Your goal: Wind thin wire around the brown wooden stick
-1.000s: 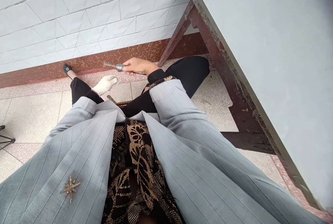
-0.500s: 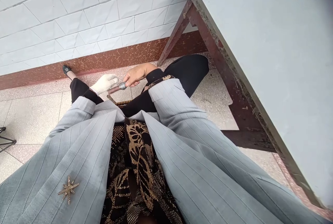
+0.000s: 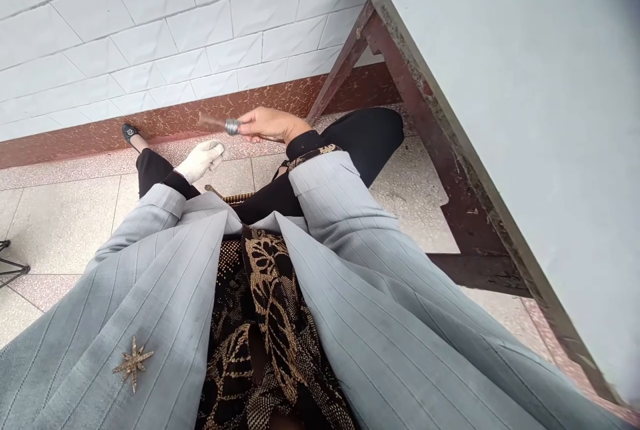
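Observation:
My right hand (image 3: 267,125), bare, is closed round a brown stick-like tool (image 3: 213,121) with silvery wire (image 3: 232,127) coiled about its middle. Its brown end points left and is smeared by motion, so I cannot tell its exact kind. Below and to the left, my left hand (image 3: 203,160) wears a white knitted glove. The gloved fingers are curled together, and whatever may be in them is hidden. A gap separates this hand from the tool. Under both hands, between my legs, part of a striped, woven-looking thing (image 3: 239,199) shows beside a short wooden piece (image 3: 213,190).
At the right stands a table with a pale top (image 3: 525,117) and a dark red wooden leg (image 3: 345,60). Ahead is a white tiled wall (image 3: 210,23) with a reddish skirting (image 3: 170,112). Black thin legs of some stand (image 3: 15,270) show at the left edge.
My right hand has lifted the tool upward and away from the gloved hand; its brown end was beside the glove before. My left hand has stayed nearly in place.

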`<action>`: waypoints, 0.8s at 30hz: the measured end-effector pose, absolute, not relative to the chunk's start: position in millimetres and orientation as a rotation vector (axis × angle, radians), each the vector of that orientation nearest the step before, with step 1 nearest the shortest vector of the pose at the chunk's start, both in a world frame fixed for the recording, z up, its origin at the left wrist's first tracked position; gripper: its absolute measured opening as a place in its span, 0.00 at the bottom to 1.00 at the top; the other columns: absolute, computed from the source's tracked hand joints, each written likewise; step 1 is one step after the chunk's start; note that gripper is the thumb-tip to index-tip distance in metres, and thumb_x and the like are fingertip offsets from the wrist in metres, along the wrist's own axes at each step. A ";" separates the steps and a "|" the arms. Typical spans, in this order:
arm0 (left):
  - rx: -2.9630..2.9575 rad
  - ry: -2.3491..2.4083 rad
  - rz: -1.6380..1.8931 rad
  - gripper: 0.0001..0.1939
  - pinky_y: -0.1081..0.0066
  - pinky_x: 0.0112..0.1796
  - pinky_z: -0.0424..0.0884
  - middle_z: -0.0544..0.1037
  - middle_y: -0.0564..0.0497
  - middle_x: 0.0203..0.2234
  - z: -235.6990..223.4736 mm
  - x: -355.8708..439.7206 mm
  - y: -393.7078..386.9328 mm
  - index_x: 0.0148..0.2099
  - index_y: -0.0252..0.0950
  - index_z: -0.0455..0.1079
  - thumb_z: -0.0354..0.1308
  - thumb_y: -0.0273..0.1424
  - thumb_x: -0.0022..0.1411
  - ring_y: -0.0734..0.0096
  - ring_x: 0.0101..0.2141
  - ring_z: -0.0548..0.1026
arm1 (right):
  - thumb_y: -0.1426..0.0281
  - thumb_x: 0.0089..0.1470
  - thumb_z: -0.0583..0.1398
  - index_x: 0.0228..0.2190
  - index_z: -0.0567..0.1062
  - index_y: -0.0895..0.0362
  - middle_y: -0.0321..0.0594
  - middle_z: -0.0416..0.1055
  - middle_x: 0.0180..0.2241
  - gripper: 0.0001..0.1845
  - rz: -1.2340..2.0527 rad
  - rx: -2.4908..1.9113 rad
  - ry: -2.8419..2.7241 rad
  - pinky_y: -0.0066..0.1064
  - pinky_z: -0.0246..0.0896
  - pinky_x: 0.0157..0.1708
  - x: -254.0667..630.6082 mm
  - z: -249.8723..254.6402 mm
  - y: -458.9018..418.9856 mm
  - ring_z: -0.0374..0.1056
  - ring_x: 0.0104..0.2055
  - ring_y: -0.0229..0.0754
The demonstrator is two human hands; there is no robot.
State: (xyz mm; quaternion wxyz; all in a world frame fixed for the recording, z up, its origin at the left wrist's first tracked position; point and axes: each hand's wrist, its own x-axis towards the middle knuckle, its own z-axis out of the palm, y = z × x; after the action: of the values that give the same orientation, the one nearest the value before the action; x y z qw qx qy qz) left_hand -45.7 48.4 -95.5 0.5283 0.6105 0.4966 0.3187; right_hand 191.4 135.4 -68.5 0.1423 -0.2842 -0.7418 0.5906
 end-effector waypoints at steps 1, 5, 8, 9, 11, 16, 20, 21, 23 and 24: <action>1.473 1.171 0.744 0.16 0.74 0.22 0.55 0.61 0.58 0.18 -95.1 -45.5 48.6 0.35 0.35 0.70 0.57 0.42 0.70 0.78 0.18 0.57 | 0.53 0.67 0.62 0.48 0.76 0.60 0.34 0.69 0.24 0.22 1.651 -0.871 -2.081 0.25 0.55 0.25 190.5 -70.2 137.6 0.59 0.23 0.32; 1.556 1.208 0.621 0.15 0.74 0.22 0.54 0.59 0.58 0.17 -88.8 -42.3 46.5 0.36 0.35 0.71 0.58 0.42 0.69 0.78 0.19 0.56 | 0.57 0.68 0.62 0.46 0.76 0.61 0.35 0.69 0.23 0.19 1.409 -1.252 -1.986 0.26 0.56 0.25 186.3 -74.6 142.8 0.59 0.22 0.33; 1.609 1.277 0.567 0.13 0.73 0.22 0.52 0.60 0.58 0.18 -82.6 -37.2 43.3 0.35 0.35 0.71 0.59 0.40 0.67 0.78 0.19 0.56 | 0.64 0.66 0.64 0.44 0.79 0.62 0.36 0.70 0.24 0.13 1.265 -1.521 -2.156 0.28 0.56 0.26 183.1 -73.5 140.8 0.61 0.23 0.34; 1.623 1.291 0.563 0.13 0.73 0.22 0.52 0.61 0.58 0.18 -81.2 -35.9 42.7 0.35 0.35 0.70 0.59 0.39 0.67 0.78 0.19 0.56 | 0.66 0.66 0.64 0.44 0.79 0.62 0.36 0.69 0.24 0.12 1.229 -1.574 -2.245 0.29 0.56 0.26 182.2 -72.8 139.7 0.61 0.23 0.34; 1.655 1.317 0.569 0.12 0.73 0.23 0.53 0.61 0.58 0.18 -80.0 -35.0 42.8 0.34 0.35 0.70 0.58 0.38 0.66 0.78 0.20 0.57 | 0.67 0.65 0.64 0.43 0.80 0.62 0.35 0.69 0.23 0.11 1.191 -1.616 -2.438 0.29 0.54 0.26 180.9 -72.0 137.6 0.61 0.22 0.34; 1.791 1.363 0.549 0.11 0.73 0.25 0.56 0.65 0.57 0.20 -84.7 -41.5 48.8 0.35 0.34 0.71 0.56 0.36 0.65 0.77 0.22 0.60 | 0.66 0.66 0.65 0.38 0.79 0.63 0.31 0.65 0.20 0.10 1.562 -1.524 -2.746 0.27 0.51 0.26 180.5 -74.1 133.5 0.57 0.20 0.31; 1.703 1.414 0.621 0.10 0.73 0.25 0.58 0.67 0.57 0.21 -86.8 -45.6 52.5 0.38 0.34 0.71 0.58 0.37 0.66 0.77 0.21 0.61 | 0.62 0.62 0.69 0.47 0.79 0.63 0.30 0.67 0.22 0.18 2.030 -1.153 -2.660 0.25 0.51 0.26 185.2 -70.3 130.9 0.58 0.21 0.31; 1.650 1.403 0.637 0.11 0.73 0.25 0.58 0.66 0.57 0.20 -86.1 -45.4 52.3 0.37 0.35 0.71 0.59 0.38 0.66 0.77 0.21 0.61 | 0.61 0.62 0.69 0.49 0.78 0.63 0.30 0.68 0.24 0.20 2.070 -1.015 -2.570 0.25 0.53 0.27 187.4 -68.0 130.6 0.60 0.22 0.31; 1.556 1.343 0.673 0.14 0.73 0.24 0.58 0.65 0.57 0.20 -83.7 -43.9 50.9 0.37 0.36 0.70 0.60 0.41 0.68 0.78 0.19 0.60 | 0.59 0.63 0.67 0.51 0.77 0.61 0.31 0.69 0.25 0.21 1.986 -0.821 -2.334 0.26 0.55 0.29 192.1 -62.9 130.5 0.60 0.24 0.31; 1.522 1.309 0.690 0.15 0.74 0.23 0.58 0.64 0.57 0.19 -82.5 -42.9 49.9 0.36 0.36 0.69 0.59 0.43 0.69 0.78 0.19 0.59 | 0.58 0.64 0.66 0.51 0.77 0.61 0.31 0.69 0.25 0.21 1.892 -0.789 -2.225 0.26 0.55 0.29 194.1 -60.8 130.6 0.59 0.24 0.32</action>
State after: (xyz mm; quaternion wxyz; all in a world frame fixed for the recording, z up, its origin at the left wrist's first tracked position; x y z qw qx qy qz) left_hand -42.9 49.9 -82.5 0.4875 0.6260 0.5385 0.2837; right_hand 194.1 130.6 -60.8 0.0579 -0.2604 -0.7342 0.6244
